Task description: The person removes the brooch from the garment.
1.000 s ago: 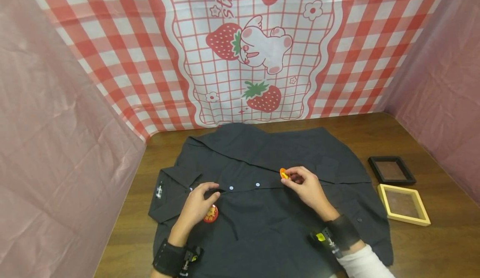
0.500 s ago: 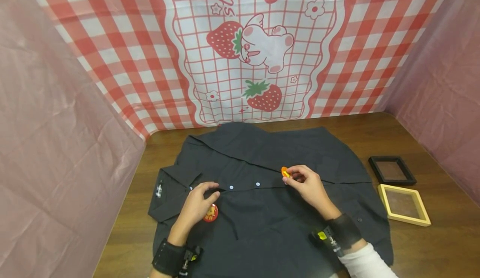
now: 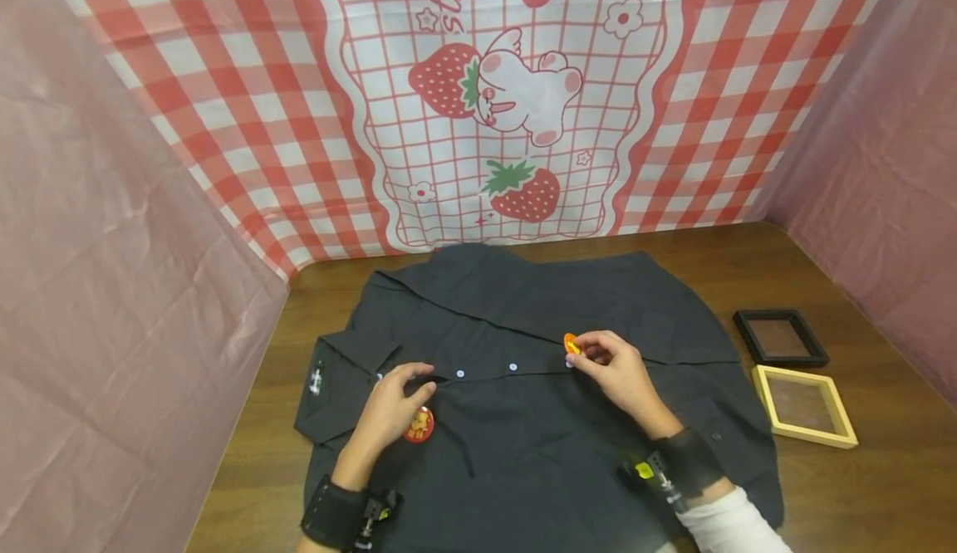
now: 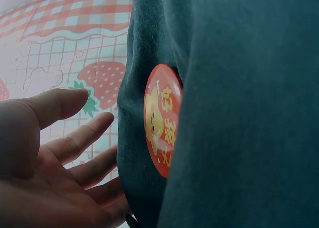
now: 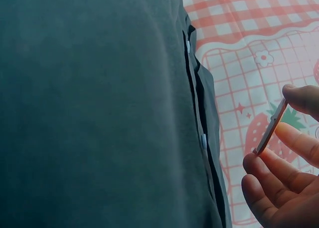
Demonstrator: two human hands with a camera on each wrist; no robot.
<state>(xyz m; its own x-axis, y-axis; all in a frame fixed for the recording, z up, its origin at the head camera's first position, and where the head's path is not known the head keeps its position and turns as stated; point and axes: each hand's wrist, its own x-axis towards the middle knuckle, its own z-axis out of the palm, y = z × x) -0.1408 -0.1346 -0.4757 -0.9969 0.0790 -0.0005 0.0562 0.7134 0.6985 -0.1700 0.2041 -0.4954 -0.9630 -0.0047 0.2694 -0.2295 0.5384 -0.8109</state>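
Note:
A dark grey button-up shirt [image 3: 553, 445] lies spread over the wooden table, its collar toward the left. On it, near the collar, is a round red badge [image 4: 162, 120] with a yellow cartoon figure and yellow lettering. My left hand [image 3: 392, 408] hovers beside that badge, fingers relaxed and apart, holding nothing. Between thumb and fingertips, my right hand [image 3: 615, 374] pinches a round orange badge [image 3: 571, 345] above the shirt's button line. In the right wrist view the orange badge [image 5: 271, 125] is seen nearly edge-on, clear of the cloth.
A black square frame [image 3: 781, 338] and a pale yellow square frame [image 3: 805, 405] lie at the right of the wooden table [image 3: 257, 420]. Behind hangs a red-and-white checked cloth [image 3: 299, 138] with strawberries. Pink cloth [image 3: 127, 287] walls both sides.
My right hand has shifted very slightly to the right with the orange badge, and a shirt button now shows beneath it. The left hand has stayed almost still.

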